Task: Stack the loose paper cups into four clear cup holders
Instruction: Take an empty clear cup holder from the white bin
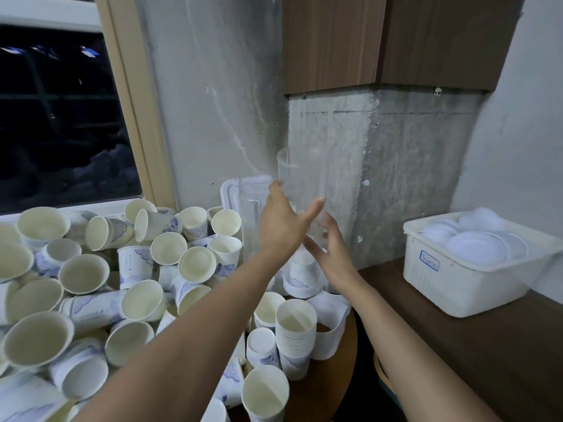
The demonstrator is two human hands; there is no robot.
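A tall clear cup holder (300,178) stands upright against the grey wall, with a few white paper cups (300,274) nested at its bottom. My left hand (281,228) touches its left side and front, thumb and fingers spread straight. On the holder's lower right side, my right hand (333,249) rests with straight fingers. A second, shorter clear holder (253,208) stands just left of it. Several loose blue-patterned paper cups (146,260) lie heaped on the left. A nested stack of cups (295,333) stands in front.
A white plastic bin (457,287) holding white lids sits on the dark wooden counter (475,354) at the right. A white tray (227,193) leans behind the holders. A window (61,117) is at the left, and brown cabinets (380,41) hang above.
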